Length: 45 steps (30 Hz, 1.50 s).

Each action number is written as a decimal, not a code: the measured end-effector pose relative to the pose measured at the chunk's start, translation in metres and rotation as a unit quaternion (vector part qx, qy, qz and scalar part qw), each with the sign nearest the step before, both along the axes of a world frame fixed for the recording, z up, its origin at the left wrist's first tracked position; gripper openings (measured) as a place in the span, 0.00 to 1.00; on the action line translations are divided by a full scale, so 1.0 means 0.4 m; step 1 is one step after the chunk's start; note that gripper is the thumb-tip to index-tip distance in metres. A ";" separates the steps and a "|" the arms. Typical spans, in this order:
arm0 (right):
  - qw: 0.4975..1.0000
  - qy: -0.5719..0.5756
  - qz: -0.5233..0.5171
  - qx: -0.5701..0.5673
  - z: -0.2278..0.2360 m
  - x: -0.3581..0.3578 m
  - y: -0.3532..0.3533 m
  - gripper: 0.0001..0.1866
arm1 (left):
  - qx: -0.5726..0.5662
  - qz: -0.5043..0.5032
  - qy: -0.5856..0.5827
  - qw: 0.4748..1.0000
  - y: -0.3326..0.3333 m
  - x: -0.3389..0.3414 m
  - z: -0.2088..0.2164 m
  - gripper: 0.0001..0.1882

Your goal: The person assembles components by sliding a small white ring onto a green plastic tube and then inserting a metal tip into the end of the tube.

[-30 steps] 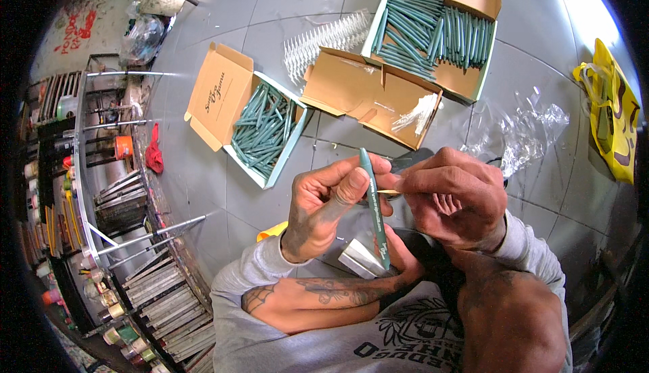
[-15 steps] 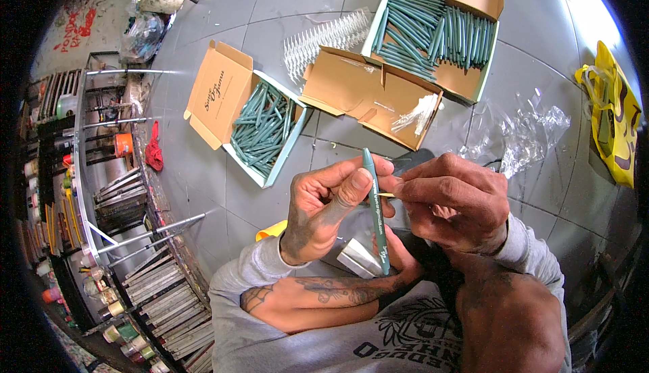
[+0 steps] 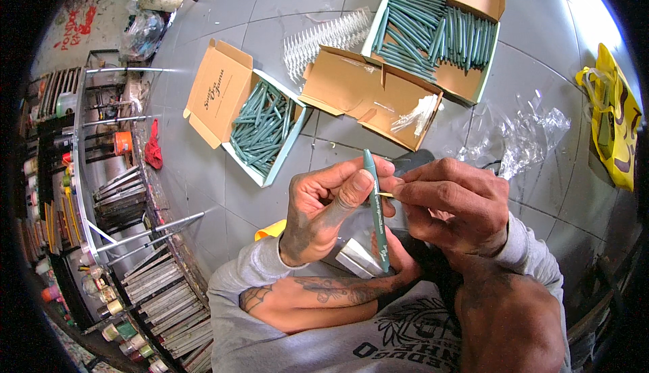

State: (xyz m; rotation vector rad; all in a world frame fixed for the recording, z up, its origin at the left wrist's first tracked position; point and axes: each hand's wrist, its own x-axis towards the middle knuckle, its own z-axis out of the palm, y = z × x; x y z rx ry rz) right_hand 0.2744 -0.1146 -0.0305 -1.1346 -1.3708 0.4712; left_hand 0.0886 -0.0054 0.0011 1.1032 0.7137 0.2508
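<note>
My left hand (image 3: 324,207) grips a slim teal pen (image 3: 376,211), held nearly upright in front of my chest. My right hand (image 3: 446,204) pinches a thin yellowish sticker or tab (image 3: 385,194) against the pen's barrel, thumb and forefinger closed on it. A small silvery packet (image 3: 358,258) lies on my lap just below the pen. On the grey tiled floor ahead, an open cardboard box (image 3: 263,126) is full of several teal pens, and a larger open box (image 3: 439,32) at the back right holds more of them.
A mostly empty brown carton (image 3: 368,92) with a white bundle (image 3: 416,113) sits between the boxes. White comb-like strips (image 3: 324,38) lie behind it. Crumpled clear plastic (image 3: 520,136) and a yellow bag (image 3: 612,116) are at right. Metal racks (image 3: 101,190) of stacked goods line the left.
Both hands with the pen have stayed in nearly the same spot; the fingers have shifted slightly along the barrel. The boxes have not moved.
</note>
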 end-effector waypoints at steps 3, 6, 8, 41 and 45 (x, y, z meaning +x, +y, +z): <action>1.000 -0.006 0.002 0.007 0.000 0.004 0.001 0.11 | 0.007 -0.001 0.001 1.000 -0.001 0.003 0.003 0.22; 1.000 -0.011 0.003 0.013 0.003 0.007 0.000 0.11 | 0.005 -0.001 0.002 1.000 -0.002 0.007 0.004 0.22; 1.000 -0.012 0.002 0.018 0.002 0.006 0.000 0.11 | -0.001 0.001 -0.003 1.000 -0.002 0.007 0.003 0.22; 0.998 -0.042 0.013 0.055 -0.006 -0.008 0.013 0.10 | 0.014 0.012 0.003 1.000 -0.008 -0.006 0.004 0.19; 0.997 -0.047 0.011 0.063 -0.015 -0.013 0.013 0.09 | 0.021 0.017 0.023 0.999 -0.010 0.003 0.017 0.17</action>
